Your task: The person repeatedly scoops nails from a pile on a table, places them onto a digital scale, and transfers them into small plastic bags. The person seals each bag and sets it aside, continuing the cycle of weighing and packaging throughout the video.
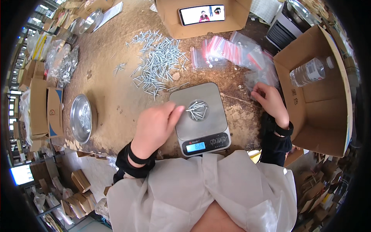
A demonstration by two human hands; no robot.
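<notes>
A digital kitchen scale [185, 96] lies before me with a small clear round dish [206, 115] on its plate. Silver screws [196, 109] rest in the dish, and the display is lit. At the plate's left edge is my left hand [152, 125], slightly blurred, its fingers curled and thumb pointing at the dish; whatever it pinches is hidden. My right hand [271, 101] reaches to the right side of the table, fingertips closed on the near edge of a clear plastic zip bag [255, 78]. A wide pile of loose screws [158, 62] spreads beyond the scale.
More red-edged zip bags [222, 50] lie at the back right. An open cardboard box [319, 112] with a plastic bottle [308, 72] stands right; another box [212, 31] holds a phone [202, 15]. At left are a metal bowl [81, 118] and crumpled plastic [63, 63].
</notes>
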